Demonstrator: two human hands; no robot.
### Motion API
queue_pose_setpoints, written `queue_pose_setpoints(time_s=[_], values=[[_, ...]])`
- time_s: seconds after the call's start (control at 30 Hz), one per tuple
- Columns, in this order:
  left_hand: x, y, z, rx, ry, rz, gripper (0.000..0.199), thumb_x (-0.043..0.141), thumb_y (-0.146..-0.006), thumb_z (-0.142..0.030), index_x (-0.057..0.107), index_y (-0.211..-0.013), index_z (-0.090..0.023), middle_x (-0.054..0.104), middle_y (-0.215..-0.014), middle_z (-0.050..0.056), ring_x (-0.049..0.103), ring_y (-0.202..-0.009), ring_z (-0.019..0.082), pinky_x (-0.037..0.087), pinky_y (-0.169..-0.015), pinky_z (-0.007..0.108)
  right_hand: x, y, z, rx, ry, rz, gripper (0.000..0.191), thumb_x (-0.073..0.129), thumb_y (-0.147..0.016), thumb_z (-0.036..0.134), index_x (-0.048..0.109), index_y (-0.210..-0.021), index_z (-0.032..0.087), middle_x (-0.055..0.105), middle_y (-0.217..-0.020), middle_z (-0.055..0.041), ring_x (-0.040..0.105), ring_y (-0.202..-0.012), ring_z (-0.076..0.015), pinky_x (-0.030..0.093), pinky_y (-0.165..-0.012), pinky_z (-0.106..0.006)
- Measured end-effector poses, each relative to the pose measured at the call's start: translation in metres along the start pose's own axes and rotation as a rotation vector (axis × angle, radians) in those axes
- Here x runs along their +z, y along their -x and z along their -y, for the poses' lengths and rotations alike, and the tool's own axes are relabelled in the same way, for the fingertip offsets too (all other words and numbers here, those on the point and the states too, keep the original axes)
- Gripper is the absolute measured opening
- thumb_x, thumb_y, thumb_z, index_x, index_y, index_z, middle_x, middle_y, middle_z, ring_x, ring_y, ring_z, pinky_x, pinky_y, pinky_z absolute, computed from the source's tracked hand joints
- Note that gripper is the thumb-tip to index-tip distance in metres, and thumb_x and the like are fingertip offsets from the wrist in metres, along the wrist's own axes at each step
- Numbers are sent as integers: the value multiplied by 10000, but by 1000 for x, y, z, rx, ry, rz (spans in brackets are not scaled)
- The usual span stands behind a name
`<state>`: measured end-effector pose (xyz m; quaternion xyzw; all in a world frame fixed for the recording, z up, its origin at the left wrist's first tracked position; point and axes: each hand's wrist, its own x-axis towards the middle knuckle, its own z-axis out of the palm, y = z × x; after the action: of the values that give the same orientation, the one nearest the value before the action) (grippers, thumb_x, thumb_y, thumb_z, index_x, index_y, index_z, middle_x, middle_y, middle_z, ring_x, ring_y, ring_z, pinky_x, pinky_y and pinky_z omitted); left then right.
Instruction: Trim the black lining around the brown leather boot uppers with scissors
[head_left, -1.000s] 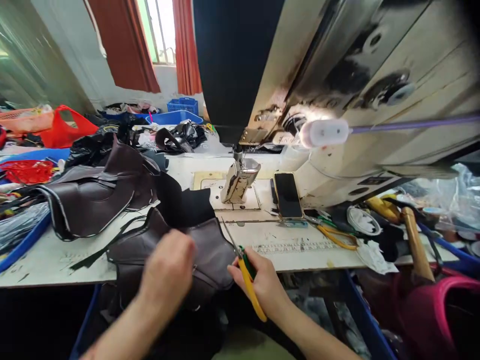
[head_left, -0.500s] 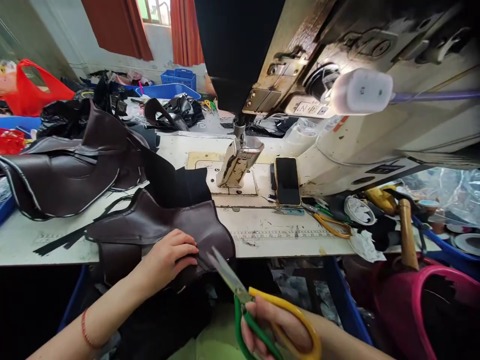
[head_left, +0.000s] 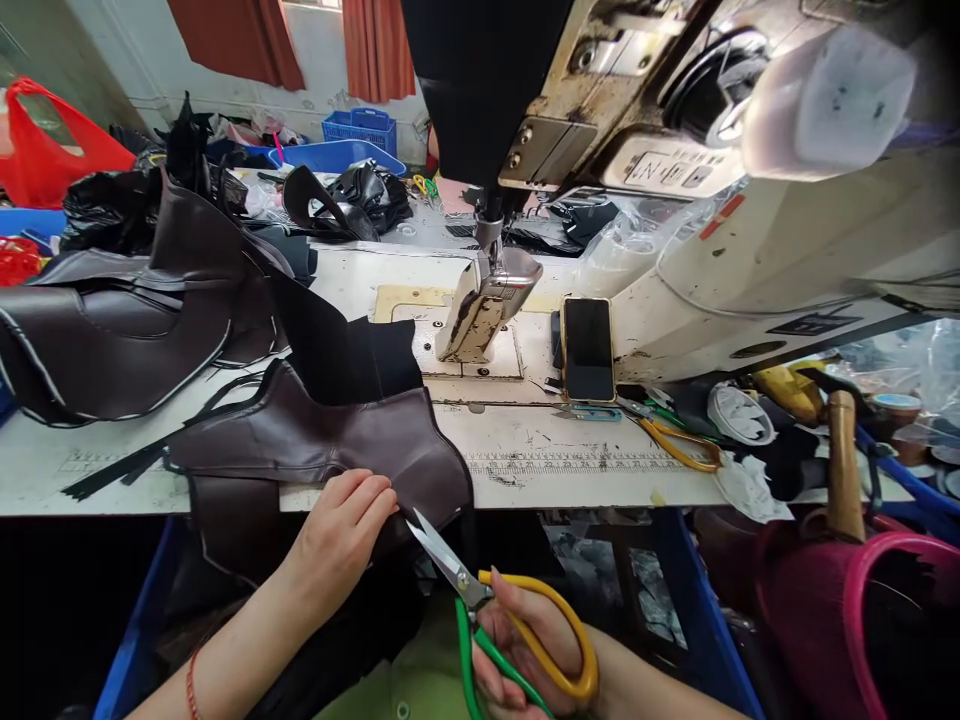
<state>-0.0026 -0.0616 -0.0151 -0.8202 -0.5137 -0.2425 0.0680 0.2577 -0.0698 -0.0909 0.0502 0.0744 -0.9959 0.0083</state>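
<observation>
A dark brown leather piece (head_left: 375,435) with black fabric (head_left: 345,345) at its upper side lies over the front edge of the white machine table. My left hand (head_left: 349,530) is closed at its lower edge, fingertips curled together on the leather; exactly what they pinch is partly hidden. In my right hand (head_left: 529,640) are scissors (head_left: 463,580) with one yellow and one green handle. Their blades stand slightly apart and point up-left, close to the left fingertips and the leather's lower edge.
Behind the leather rises the sewing machine's post (head_left: 487,310), with a phone (head_left: 589,348) to its right. More brown leather pieces (head_left: 112,340) lie at left. A second pair of scissors (head_left: 679,445), a wooden handle (head_left: 845,465) and a pink bucket (head_left: 862,590) are at right.
The scissors have moved slightly left and down, closer to my left fingertips. My left hand's fingers have drawn together at the leather's edge. The view has shifted a little.
</observation>
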Motion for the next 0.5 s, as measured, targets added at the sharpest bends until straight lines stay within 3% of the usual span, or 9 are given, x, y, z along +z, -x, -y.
queue_pose_setpoints(time_s=[0.23, 0.37, 0.5], values=[[6, 8, -4, -11, -70, -34, 103, 556, -901, -102, 605, -989, -125, 684, -980, 90, 605, -970, 227, 544, -877, 383, -3, -3, -2, -12, 115, -59, 758, 358, -821, 806, 579, -632, 106, 436, -377, 14, 412, -238, -123, 330, -183, -215], [6, 10, -3, -11, -63, -38, 137, 582, -884, -84, 594, -1008, -143, 684, -992, 79, 613, -986, 226, 549, -890, 381, 10, -1, 15, 60, 225, -187, 735, 384, -809, 807, 571, -627, 120, 420, -353, 26, 390, -225, -111, 325, -186, -199], [5, 11, -2, -1, -39, -44, 191, 606, -862, -57, 579, -1032, -139, 670, -1012, 85, 601, -1002, 231, 536, -903, 386, 22, -2, 36, 194, 334, -237, 747, 383, -766, 841, 562, -615, 132, 459, -354, 3, 419, -236, -117, 359, -206, -204]])
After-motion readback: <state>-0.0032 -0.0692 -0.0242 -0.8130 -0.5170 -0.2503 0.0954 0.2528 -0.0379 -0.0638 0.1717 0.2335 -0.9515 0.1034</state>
